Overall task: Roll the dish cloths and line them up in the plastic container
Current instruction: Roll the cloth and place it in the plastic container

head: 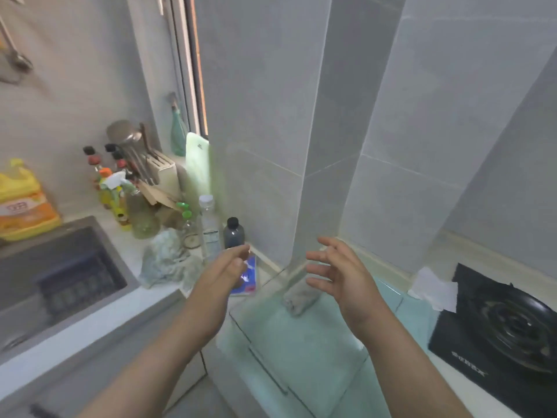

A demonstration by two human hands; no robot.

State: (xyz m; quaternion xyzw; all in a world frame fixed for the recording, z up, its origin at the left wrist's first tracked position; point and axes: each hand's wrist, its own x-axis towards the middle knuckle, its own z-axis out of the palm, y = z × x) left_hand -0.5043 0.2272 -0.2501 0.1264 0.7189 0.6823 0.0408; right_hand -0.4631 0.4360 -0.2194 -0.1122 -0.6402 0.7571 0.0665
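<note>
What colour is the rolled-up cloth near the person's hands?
The rolled-up cloth is grey, seen in the head view.

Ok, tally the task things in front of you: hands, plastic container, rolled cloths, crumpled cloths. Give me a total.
Hands: 2 (left hand, right hand, both empty)
Plastic container: 1
Rolled cloth, inside the container: 1
Crumpled cloth, outside it: 1
Total: 5

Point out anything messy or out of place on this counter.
A crumpled cloth lies on the counter between the sink and the bottles, unrolled and outside the container, where one rolled cloth appears to sit already. A white sheet lies askew against the stove.
</note>
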